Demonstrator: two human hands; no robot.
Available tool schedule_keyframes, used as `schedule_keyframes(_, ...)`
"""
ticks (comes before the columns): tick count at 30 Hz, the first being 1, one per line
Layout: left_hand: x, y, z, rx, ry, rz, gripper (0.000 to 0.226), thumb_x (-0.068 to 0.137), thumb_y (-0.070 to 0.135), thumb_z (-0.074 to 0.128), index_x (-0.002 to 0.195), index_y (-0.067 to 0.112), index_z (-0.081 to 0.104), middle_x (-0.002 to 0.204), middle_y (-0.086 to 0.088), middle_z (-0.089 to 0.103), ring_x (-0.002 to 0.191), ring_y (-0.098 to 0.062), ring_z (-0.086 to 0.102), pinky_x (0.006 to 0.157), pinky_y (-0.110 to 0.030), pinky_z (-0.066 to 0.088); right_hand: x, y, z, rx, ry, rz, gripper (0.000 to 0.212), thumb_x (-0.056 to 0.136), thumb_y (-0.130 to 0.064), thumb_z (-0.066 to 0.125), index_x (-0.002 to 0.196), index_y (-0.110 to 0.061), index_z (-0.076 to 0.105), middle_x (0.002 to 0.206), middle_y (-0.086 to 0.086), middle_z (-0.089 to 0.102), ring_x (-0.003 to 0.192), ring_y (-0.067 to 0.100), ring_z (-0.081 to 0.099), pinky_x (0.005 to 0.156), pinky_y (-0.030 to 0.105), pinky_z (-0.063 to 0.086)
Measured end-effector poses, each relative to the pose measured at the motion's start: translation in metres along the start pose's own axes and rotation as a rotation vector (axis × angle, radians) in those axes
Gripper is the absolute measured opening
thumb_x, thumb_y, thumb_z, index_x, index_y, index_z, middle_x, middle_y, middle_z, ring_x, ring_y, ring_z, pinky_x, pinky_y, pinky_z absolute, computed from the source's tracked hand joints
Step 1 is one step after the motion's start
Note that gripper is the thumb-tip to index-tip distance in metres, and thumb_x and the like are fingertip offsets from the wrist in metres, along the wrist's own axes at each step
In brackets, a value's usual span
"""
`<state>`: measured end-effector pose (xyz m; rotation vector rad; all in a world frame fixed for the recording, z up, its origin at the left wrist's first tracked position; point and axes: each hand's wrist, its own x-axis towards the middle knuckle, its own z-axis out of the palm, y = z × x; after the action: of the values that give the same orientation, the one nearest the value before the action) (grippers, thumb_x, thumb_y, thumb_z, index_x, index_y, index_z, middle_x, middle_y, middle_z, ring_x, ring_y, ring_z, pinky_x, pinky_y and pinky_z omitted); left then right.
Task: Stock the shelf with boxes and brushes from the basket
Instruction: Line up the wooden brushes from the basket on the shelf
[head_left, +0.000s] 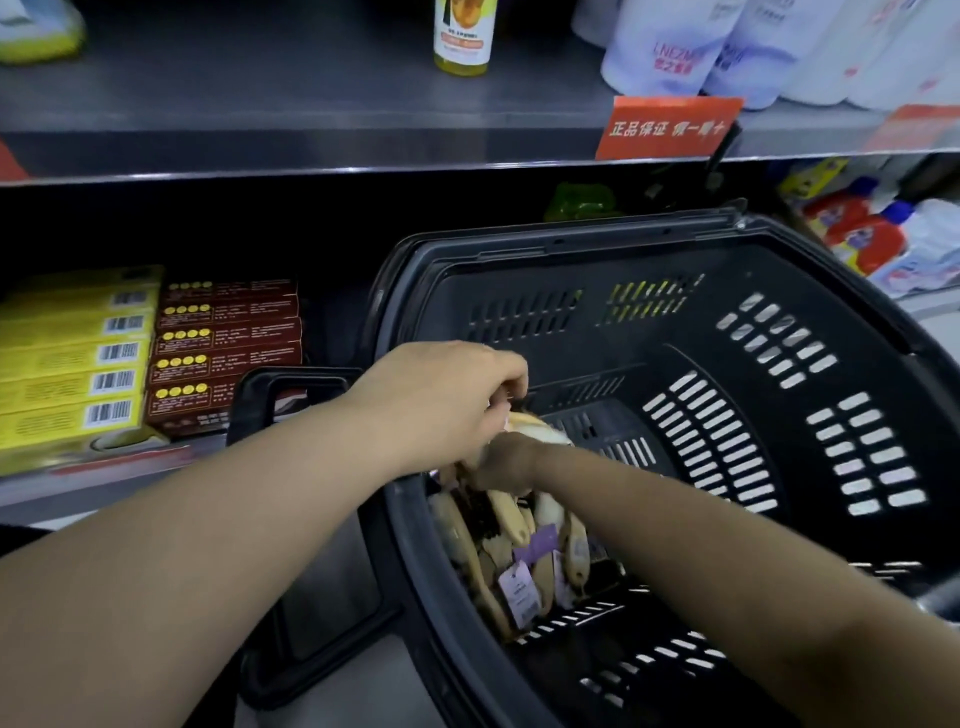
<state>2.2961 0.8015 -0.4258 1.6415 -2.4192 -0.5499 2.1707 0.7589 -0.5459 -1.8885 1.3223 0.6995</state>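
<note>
A black plastic basket (810, 395) stands tilted against the lower shelf (31, 499). Several wooden-handled brushes (498, 525) with purple tags stand bunched in its near left corner. My left hand (441, 400) hovers over the bunch, its curled fingers pinching the pale top of one brush (540, 428). Partly tucked under it, my right hand (506, 462) closes round the tops of the bunched brushes; its fingers are mostly hidden. Stacked yellow boxes (78, 358) and dark red boxes (228, 338) lie on the lower shelf to the left.
The basket's folded handle (291, 379) sticks out toward the red boxes. Above is a grey upper shelf (311, 140) with a yellow bottle (462, 36), white refill pouches (727, 47) and an orange price sign (667, 127). Detergent bottles (862, 234) stand at the right.
</note>
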Motion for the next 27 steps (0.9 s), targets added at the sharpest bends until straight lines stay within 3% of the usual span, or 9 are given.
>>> schedule_keyframes(4, -0.002, 0.006, -0.003, -0.187, 0.14, -0.054, 0.013, 0.093, 0.024, 0.046, 0.09, 0.026, 0.059, 0.08, 0.013, 0.062, 0.076, -0.003, 0.055, 0.067, -0.021, 0.046, -0.044, 0.025, -0.037, 0.537, -0.014, 0.109, 0.022, 0.096, -0.02, 0.042, 0.085, -0.004, 0.052, 0.062, 0.004, 0.057, 0.051, 0.01, 0.055, 0.043, 0.017, 0.045)
schedule_keyframes(8, -0.009, 0.017, -0.013, -0.364, 0.084, -0.101, 0.04, 0.099, 0.038, 0.031, 0.081, 0.022, 0.064, 0.072, 0.009, 0.066, 0.064, -0.001, 0.058, 0.062, -0.021, 0.045, -0.095, 0.036, -0.059, 1.269, 0.031, -0.093, 0.022, 0.096, -0.013, 0.036, 0.083, -0.002, 0.05, 0.055, 0.004, 0.055, 0.04, 0.01, 0.046, 0.036, 0.018, 0.039)
schedule_keyframes(10, -0.013, 0.022, -0.013, -0.477, 0.015, -0.158, 0.046, 0.099, 0.043, 0.028, 0.085, 0.02, 0.066, 0.073, 0.008, 0.068, 0.062, 0.0, 0.062, 0.064, -0.027, 0.053, -0.114, 0.033, -0.063, 1.444, -0.015, -0.234, 0.024, 0.099, -0.021, 0.037, 0.087, -0.004, 0.049, 0.056, 0.002, 0.051, 0.039, 0.007, 0.039, 0.035, 0.015, 0.033)
schedule_keyframes(14, -0.015, 0.023, -0.008, -0.632, -0.066, -0.269, 0.05, 0.096, 0.049, 0.03, 0.086, 0.012, 0.063, 0.088, -0.01, 0.069, 0.08, -0.025, 0.066, 0.08, -0.044, 0.053, -0.131, 0.01, -0.063, 1.487, -0.007, -0.388, 0.032, 0.098, -0.029, 0.039, 0.095, -0.003, 0.056, 0.068, 0.007, 0.056, 0.043, 0.008, 0.048, 0.037, 0.016, 0.04)
schedule_keyframes(16, -0.015, 0.023, -0.005, -0.806, -0.065, -0.33, 0.047, 0.095, 0.051, 0.034, 0.073, 0.015, 0.053, 0.072, 0.001, 0.061, 0.07, -0.016, 0.057, 0.073, -0.035, 0.046, -0.13, -0.004, -0.057, 1.439, 0.029, -0.424, 0.036, 0.099, -0.029, 0.039, 0.09, -0.001, 0.059, 0.065, 0.008, 0.061, 0.046, 0.011, 0.054, 0.042, 0.019, 0.046)
schedule_keyframes(19, -0.01, 0.026, -0.002, -1.128, 0.019, -0.422, 0.044, 0.096, 0.043, 0.043, 0.072, 0.008, 0.053, 0.049, 0.006, 0.053, 0.052, -0.009, 0.051, 0.066, -0.026, 0.04, -0.123, -0.014, -0.053, 1.404, 0.075, -0.447, 0.041, 0.1, -0.03, 0.039, 0.079, -0.005, 0.064, 0.062, 0.006, 0.064, 0.051, 0.012, 0.058, 0.047, 0.021, 0.049)
schedule_keyframes(22, -0.005, 0.026, -0.004, -1.275, 0.185, -0.509, 0.023, 0.095, 0.027, 0.052, 0.084, 0.011, 0.064, 0.071, 0.0, 0.07, 0.068, -0.012, 0.064, 0.072, -0.027, 0.051, -0.111, -0.013, -0.052, 1.356, 0.132, -0.476, 0.039, 0.1, -0.031, 0.039, 0.085, -0.009, 0.067, 0.071, 0.005, 0.068, 0.064, 0.014, 0.063, 0.059, 0.024, 0.054)
schedule_keyframes(25, 0.0, 0.022, -0.009, -1.33, 0.298, -0.56, 0.017, 0.096, 0.017, 0.046, 0.091, 0.017, 0.062, 0.094, 0.0, 0.07, 0.087, -0.01, 0.066, 0.083, -0.027, 0.051, -0.086, -0.003, -0.04, 1.133, 0.141, -0.348, 0.036, 0.101, -0.029, 0.037, 0.087, -0.01, 0.065, 0.076, 0.005, 0.068, 0.067, 0.014, 0.063, 0.064, 0.022, 0.053)
schedule_keyframes(27, 0.001, 0.02, -0.012, -1.368, 0.285, -0.557, 0.018, 0.099, 0.017, 0.042, 0.09, 0.015, 0.058, 0.08, 0.001, 0.069, 0.072, -0.008, 0.067, 0.076, -0.029, 0.055, -0.065, 0.003, -0.027, 0.738, 0.128, -0.212, 0.027, 0.099, -0.024, 0.043, 0.098, -0.007, 0.064, 0.088, 0.008, 0.067, 0.075, 0.015, 0.061, 0.07, 0.025, 0.053)
